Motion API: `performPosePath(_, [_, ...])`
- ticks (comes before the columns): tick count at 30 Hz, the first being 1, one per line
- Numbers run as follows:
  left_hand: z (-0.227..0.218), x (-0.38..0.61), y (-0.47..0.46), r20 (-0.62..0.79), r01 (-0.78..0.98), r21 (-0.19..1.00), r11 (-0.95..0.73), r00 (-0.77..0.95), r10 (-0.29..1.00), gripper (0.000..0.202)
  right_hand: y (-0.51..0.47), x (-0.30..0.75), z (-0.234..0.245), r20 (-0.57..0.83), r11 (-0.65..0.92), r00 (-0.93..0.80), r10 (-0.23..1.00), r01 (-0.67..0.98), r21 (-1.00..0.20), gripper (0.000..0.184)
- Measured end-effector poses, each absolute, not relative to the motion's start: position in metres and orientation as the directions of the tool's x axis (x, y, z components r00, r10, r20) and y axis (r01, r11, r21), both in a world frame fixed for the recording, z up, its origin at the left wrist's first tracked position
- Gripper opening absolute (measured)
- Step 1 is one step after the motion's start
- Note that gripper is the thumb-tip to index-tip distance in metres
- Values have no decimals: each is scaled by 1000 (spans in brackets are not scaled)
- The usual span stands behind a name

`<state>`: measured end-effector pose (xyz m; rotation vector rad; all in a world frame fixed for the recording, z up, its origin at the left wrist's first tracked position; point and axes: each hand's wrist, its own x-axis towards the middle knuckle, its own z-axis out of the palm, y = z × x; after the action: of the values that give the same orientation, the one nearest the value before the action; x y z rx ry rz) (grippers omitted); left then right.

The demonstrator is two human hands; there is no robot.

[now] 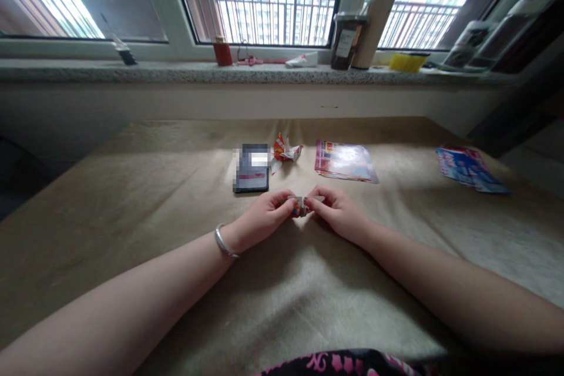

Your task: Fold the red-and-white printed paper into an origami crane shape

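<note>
Between my two hands is a small piece of folded printed paper, with grey-white edges and a bit of red and blue showing. My left hand, with a silver bangle at the wrist, pinches its left side between thumb and fingers. The right side is pinched by my right hand. Fingers cover much of the paper, so its exact shape is hidden. Just beyond stands an orange-and-white folded paper crane, beside a dark phone-like device that is partly pixelated.
A stack of pink printed sheets lies right of the crane, and blue printed sheets are spread farther right. A tan cloth covers the table. On the windowsill stand a red container, a dark jar and a yellow item.
</note>
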<state>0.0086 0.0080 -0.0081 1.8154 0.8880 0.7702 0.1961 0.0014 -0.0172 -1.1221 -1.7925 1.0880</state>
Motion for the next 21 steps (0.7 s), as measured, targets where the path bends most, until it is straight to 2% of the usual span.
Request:
performPosePath(8, [-8, 7, 9, 87, 106, 980, -170, 538, 838, 28, 5, 198, -18, 102, 140, -246, 964, 144, -980, 34])
performPosePath(14, [-9, 8, 11, 85, 32, 993, -115, 488, 869, 29, 4, 196, -13, 79, 92, -240, 967, 44, -995, 39])
performPosePath(17, [-7, 8, 10, 77, 65, 990, -125, 490, 868, 26, 3, 196, -11, 67, 90, -234, 970, 89, -992, 37])
performPosePath(21, [-3, 9, 5, 63, 222, 953, -207, 521, 851, 24, 1, 196, -13, 57, 116, -255, 965, 222, -968, 31])
